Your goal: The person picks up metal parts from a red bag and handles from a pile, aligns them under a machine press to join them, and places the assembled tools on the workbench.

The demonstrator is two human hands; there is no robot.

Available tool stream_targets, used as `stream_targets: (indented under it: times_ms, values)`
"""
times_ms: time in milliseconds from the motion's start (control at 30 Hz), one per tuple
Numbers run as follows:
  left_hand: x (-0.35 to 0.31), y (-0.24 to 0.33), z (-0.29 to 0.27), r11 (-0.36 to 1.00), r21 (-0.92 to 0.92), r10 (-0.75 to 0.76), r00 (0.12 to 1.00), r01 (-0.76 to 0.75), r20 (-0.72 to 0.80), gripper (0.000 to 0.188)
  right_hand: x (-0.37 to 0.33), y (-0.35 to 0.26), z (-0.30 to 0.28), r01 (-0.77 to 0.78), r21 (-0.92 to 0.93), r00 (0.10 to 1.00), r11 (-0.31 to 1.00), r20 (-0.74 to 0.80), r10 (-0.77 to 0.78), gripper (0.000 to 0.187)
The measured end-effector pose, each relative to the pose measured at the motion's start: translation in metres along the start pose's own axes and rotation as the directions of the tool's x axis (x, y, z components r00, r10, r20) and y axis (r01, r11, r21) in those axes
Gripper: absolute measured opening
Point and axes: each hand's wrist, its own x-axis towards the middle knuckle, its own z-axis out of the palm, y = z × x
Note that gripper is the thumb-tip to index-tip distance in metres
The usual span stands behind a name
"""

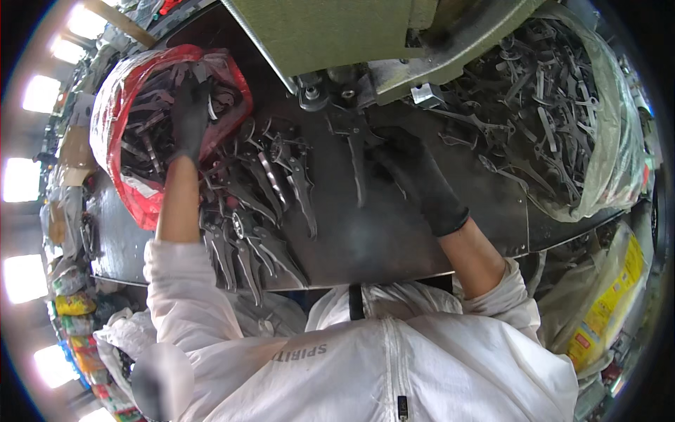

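Observation:
My right hand (411, 169), in a black glove, is closed on the right side of a pair of grey locking pliers (357, 165). Its long handle points toward me, and its upper end lies beneath the head of a green machine (337, 35). My left hand (191, 116), also black-gloved, reaches into a clear plastic bag with a red rim (242, 91), among dark metal parts. Its fingers blend into those parts, so their grip is hidden. Between my hands, several locking pliers (302, 190) lie heaped on the dark metal table (380, 246).
At the right, a large translucent bag (612, 133) spills many loose metal lever parts (555, 133) onto the table. A yellow-printed plastic sack (605, 309) stands below the table's right edge. The machine's body overhangs the table's far side.

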Motion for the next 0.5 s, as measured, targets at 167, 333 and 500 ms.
stream_targets:
  times_ms: [167,333,500]
  values:
    - [-0.078,0.061,-0.050,0.989,-0.143,0.008,0.933,0.047,0.360,0.042,-0.005,-0.006,-0.005,-0.006,-0.024,1.000,1.000,0.004,0.006,0.036]
    - [-0.148,0.183,-0.053,0.903,-0.404,0.152,0.769,0.147,0.621,0.045,-0.008,-0.003,0.013,-0.112,0.225,0.994,0.968,0.018,0.111,0.030]
    - [-0.178,0.224,0.009,0.923,-0.383,0.288,0.694,-0.019,0.660,0.043,-0.027,0.031,-0.008,0.482,-0.584,0.816,0.653,0.028,-0.577,0.025]
